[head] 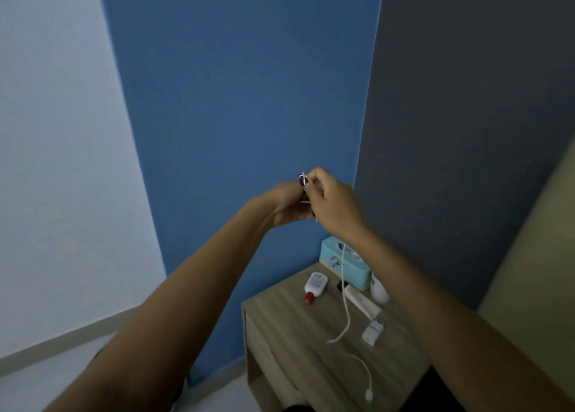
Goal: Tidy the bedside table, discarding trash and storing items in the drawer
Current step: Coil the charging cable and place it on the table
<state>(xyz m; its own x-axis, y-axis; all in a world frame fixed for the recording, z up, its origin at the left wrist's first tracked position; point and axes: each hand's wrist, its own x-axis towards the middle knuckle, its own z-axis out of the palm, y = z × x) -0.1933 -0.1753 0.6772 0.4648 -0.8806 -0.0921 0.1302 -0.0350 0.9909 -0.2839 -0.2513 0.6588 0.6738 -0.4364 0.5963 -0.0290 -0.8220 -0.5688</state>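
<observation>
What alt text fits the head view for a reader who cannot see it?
The left hand and right hand, raised before a blue wall, hold a thin white cable hanging down to a wooden bedside table. On it: a teal rectangular box, a red-capped white bottle, a white tube, a white plug.

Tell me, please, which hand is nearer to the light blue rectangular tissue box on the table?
Right. The right hand is raised above the light blue tissue box; the left hand is raised farther left.
</observation>
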